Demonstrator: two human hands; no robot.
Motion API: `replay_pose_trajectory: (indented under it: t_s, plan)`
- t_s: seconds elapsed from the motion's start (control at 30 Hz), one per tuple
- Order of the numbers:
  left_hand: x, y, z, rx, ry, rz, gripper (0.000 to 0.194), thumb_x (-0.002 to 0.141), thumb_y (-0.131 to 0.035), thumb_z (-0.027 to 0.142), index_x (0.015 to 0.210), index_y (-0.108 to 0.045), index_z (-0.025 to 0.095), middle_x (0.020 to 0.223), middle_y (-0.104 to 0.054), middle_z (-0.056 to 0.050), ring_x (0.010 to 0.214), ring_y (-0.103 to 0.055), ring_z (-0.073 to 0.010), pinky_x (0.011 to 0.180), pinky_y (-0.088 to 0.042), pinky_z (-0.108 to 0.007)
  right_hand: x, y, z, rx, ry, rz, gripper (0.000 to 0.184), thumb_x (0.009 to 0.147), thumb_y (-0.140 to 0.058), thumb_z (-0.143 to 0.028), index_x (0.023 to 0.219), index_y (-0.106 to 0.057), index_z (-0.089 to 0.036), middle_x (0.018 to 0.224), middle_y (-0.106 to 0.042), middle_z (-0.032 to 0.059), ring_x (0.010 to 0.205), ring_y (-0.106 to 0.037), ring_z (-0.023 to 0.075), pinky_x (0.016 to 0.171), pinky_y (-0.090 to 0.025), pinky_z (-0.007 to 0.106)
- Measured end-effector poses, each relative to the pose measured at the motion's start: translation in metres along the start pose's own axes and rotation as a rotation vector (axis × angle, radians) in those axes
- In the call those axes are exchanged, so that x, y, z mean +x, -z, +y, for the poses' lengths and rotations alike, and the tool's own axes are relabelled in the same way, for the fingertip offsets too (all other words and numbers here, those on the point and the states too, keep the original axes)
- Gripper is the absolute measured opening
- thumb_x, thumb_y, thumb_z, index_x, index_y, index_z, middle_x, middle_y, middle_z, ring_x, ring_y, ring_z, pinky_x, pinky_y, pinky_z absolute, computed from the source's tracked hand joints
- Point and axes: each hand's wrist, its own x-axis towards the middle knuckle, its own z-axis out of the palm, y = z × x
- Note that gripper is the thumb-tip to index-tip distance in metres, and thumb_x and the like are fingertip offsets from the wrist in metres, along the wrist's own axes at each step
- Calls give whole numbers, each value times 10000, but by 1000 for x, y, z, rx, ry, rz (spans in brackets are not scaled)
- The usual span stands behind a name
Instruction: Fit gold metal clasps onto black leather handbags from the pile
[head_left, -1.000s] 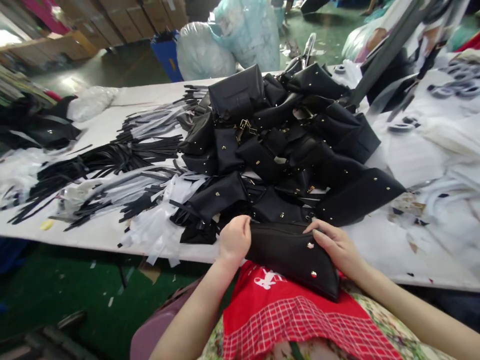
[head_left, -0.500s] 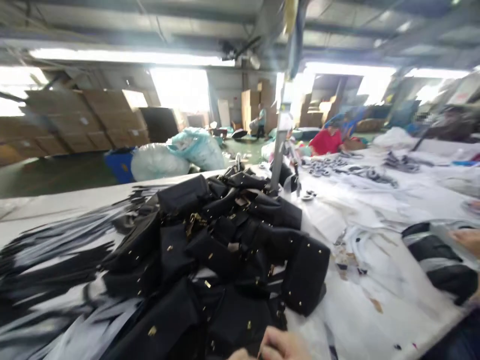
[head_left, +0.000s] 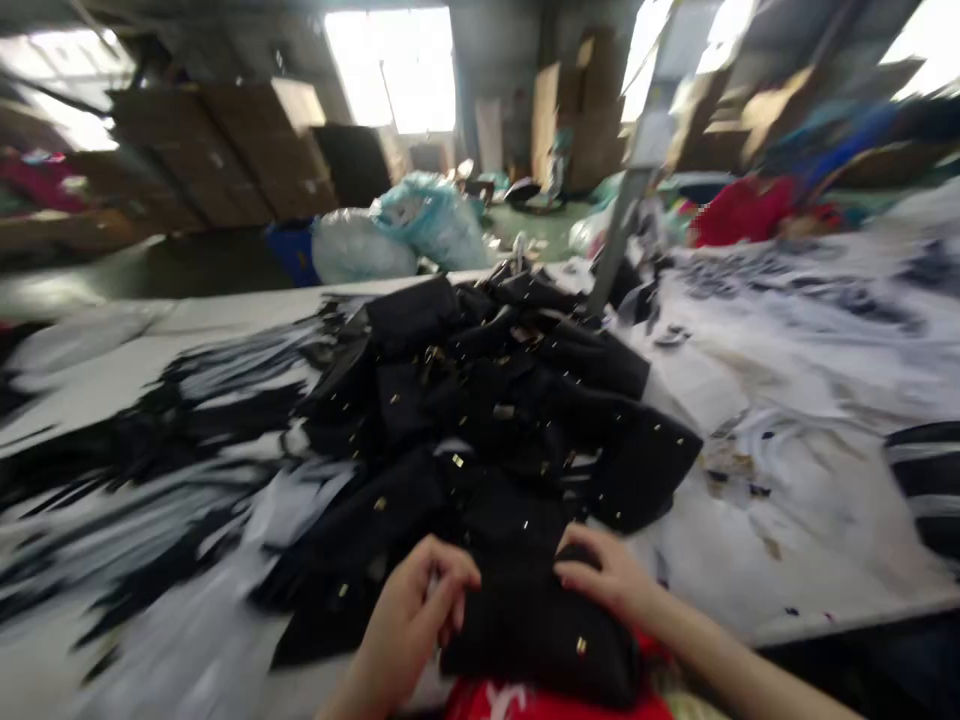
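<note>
Black pouch [head_left: 532, 625], on the near side of the bag pile [head_left: 480, 430] | right hand [head_left: 607, 575] pinches pouch's edge | left hand [head_left: 424, 615] curled, hold unclear | even support would likely limit creasing

Windows [head_left: 420, 70] far beyond left hand [head_left: 420, 610] blown out, scene backlit. Black bags [head_left: 405, 490] just ahead of it crushed near-black. Motion blur everywhere; tabletop [head_left: 840, 560] beyond right hand [head_left: 611, 575] smeared, edges stretched.
</note>
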Motion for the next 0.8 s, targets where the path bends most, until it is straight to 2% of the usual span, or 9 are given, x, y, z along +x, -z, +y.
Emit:
replay_pose_trajectory:
  t_s: [0.03, 0.13, 0.27, 0.4, 0.5, 0.57, 0.67, 0.8]
  plan:
    - [-8, 3, 0, -100, 51, 69, 332, 863, -493, 546, 795, -621, 247, 627, -582, -12, 452, -476, -123, 448, -399, -266, -5, 3, -3, -31, 5, 1, 293, 766, -592, -486, 784, -603, -194, 760, -652, 15, 772, -577, 195, 702, -436, 286]
    - [-19, 14, -8, -290, 50, 239, 288, 842, -615, 443, 761, -536, 179, 810, -667, -54, 549, -548, -102, 516, -448, -231, -5, 13, -1, -40, -25, -46, 340, 806, -562, -540, 799, -593, -202, 735, -624, 17, 720, -559, 190, 646, -419, 286]
    - [-30, 23, -33, -385, 112, 324, 274, 838, -634, 409, 777, -515, 170, 701, -623, -8, 515, -536, -88, 499, -437, -212, -3, 18, 11, 97, -132, -100, 354, 764, -610, -558, 825, -596, -210, 704, -612, 34, 639, -553, 194, 542, -414, 283]
    - [-42, 22, -65, -275, 237, 378, 226, 851, -597, 398, 863, -594, 173, 634, -573, 31, 476, -494, -83, 468, -399, -204, -9, 20, 19, 270, -241, -78, 343, 719, -681, -545, 796, -599, -222, 644, -584, 45, 516, -510, 175, 448, -360, 279]
    - [-46, 18, -90, -56, 271, 405, 224, 858, -569, 356, 867, -702, 176, 780, -696, -37, 719, -640, -161, 678, -493, -258, -8, 20, 26, 355, -296, -64, 334, 683, -718, -535, 753, -612, -226, 623, -581, 69, 473, -492, 179, 420, -323, 293]
    - [-47, 13, -105, 16, 292, 414, 220, 848, -572, 333, 839, -732, 183, 890, -733, -59, 881, -662, -207, 811, -494, -289, -5, 20, 29, 387, -327, -56, 322, 667, -731, -526, 733, -616, -233, 614, -573, 72, 476, -493, 184, 427, -321, 302]
    - [-50, 2, -120, 2, 339, 416, 224, 835, -589, 338, 841, -738, 171, 874, -739, -68, 867, -666, -219, 807, -496, -308, -1, 21, 31, 433, -383, -37, 293, 673, -721, -511, 708, -615, -240, 582, -535, 57, 473, -471, 175, 437, -308, 303]
    - [-59, -12, -131, -79, 339, 397, 245, 818, -627, 370, 876, -722, 151, 849, -729, -61, 799, -653, -190, 751, -499, -285, -1, 22, 33, 460, -452, -12, 268, 681, -706, -490, 682, -609, -240, 567, -510, 49, 468, -454, 165, 443, -296, 305]
